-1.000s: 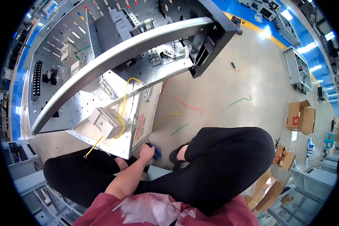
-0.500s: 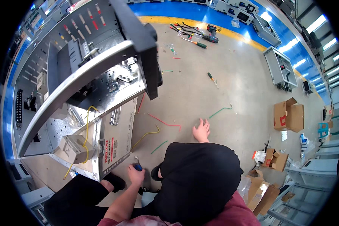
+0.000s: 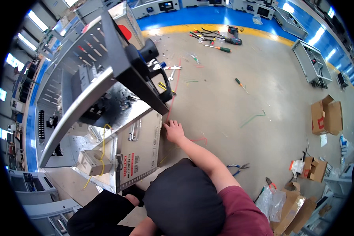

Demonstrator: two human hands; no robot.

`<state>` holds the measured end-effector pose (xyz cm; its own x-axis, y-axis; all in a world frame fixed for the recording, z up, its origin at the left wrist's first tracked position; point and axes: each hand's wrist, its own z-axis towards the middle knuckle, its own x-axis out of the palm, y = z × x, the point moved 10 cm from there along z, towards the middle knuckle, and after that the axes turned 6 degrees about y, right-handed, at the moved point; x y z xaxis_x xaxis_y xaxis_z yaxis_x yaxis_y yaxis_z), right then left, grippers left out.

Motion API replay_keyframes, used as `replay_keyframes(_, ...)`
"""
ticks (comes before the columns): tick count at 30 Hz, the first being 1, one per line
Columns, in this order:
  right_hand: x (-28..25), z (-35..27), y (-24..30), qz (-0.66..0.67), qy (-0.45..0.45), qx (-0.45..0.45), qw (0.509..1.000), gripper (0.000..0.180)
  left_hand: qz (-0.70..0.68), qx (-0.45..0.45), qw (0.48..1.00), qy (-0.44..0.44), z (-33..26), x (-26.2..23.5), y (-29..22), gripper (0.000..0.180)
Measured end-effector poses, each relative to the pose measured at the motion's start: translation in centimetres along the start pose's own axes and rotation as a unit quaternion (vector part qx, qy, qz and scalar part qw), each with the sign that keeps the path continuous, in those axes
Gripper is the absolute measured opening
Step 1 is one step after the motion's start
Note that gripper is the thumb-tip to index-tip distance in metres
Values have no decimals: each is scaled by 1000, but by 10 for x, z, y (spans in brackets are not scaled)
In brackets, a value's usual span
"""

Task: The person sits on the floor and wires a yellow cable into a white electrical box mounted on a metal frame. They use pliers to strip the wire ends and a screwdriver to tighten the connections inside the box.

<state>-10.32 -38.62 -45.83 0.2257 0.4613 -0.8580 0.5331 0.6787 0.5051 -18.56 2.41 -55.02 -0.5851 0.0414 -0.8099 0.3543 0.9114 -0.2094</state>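
I sit on the floor beside a grey metal mounting panel (image 3: pixel 139 151) that lies inside an open cabinet frame (image 3: pixel 118 70). My right hand (image 3: pixel 173 130) reaches forward to the panel's right edge. Its fingertips close on the lower end of a thin red wire (image 3: pixel 176 88) that runs away across the floor. My left hand (image 3: pixel 132 200) is mostly hidden behind my black-trousered knee (image 3: pixel 181 196), low by the panel's near corner; what it holds cannot be seen. A yellow wire (image 3: pixel 103 151) loops over a small grey box (image 3: pixel 92 162) on the panel.
A green wire (image 3: pixel 252 118), a short red wire (image 3: pixel 200 139), screwdrivers (image 3: pixel 240 84), a drill (image 3: pixel 234 39) and blue-handled pliers (image 3: pixel 236 168) lie on the concrete floor. Cardboard boxes (image 3: pixel 326 114) and a plastic bag (image 3: pixel 272 200) sit to the right. Another metal cabinet (image 3: pixel 310 63) stands at far right.
My view has swung left and up. My right hand has moved from the open floor to the panel's edge at the red wire. My left hand with its blue-handled tool has dropped behind my knee.
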Motion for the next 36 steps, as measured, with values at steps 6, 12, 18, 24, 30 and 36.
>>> replay_keyframes(6, 4, 39, -9, -39, -10, 77, 996, 21, -22, -41, 999, 13, -2, -3, 8, 43)
replay_keyframes(12, -31, -23, -111, 191, -96, 261, 941, 20, -49, -55, 997, 12, 5, -4, 6, 42)
replay_keyframes(18, -90, -166, -176, 402, -84, 315, 856, 34, -93, -11, 995, -21, 21, -8, -22, 47)
replay_keyframes(24, -247, -363, -210, 476, -282, 310, 773, 29, -227, 132, 964, 43, 9, -46, -155, 39)
replay_keyframes(30, -425, -460, -164, 481, -498, 144, 707, 27, -451, 202, 853, 165, -15, -69, -268, 36)
replay_keyframes(36, -580, -494, 24, 317, -566, -61, 758, 34, -503, 345, 747, 266, -68, -206, -362, 39)
